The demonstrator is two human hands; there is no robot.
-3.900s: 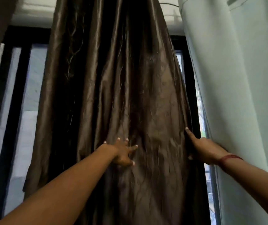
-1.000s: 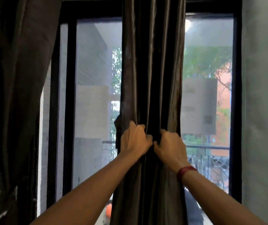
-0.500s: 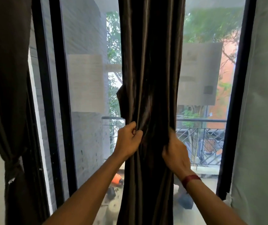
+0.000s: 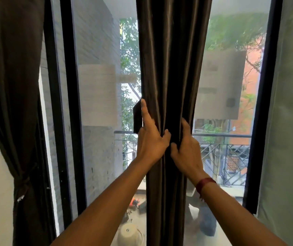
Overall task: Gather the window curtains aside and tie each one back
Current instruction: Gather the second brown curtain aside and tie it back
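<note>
A dark brown satin curtain (image 4: pixel 170 68) hangs bunched into a narrow column at the middle of the window. My left hand (image 4: pixel 152 141) grips its left folds at mid height, with the index finger stretched up along the fabric edge. My right hand (image 4: pixel 186 148), with a red thread at the wrist, grips the right folds close beside the left hand. A second dark curtain (image 4: pixel 12 86) hangs at the far left, cinched by a tie-back (image 4: pixel 24 181) low down.
Black window frame bars (image 4: pixel 66 112) stand left of the bunched curtain and another frame post (image 4: pixel 259 121) stands at the right. A pale grey curtain (image 4: pixel 287 121) covers the right edge. Beyond the glass are a balcony railing (image 4: pixel 222 135), buildings and trees.
The once spread curtain is now gathered into a tight column. Since half a second ago my hands have closed toward each other, and my left index finger has stretched upward.
</note>
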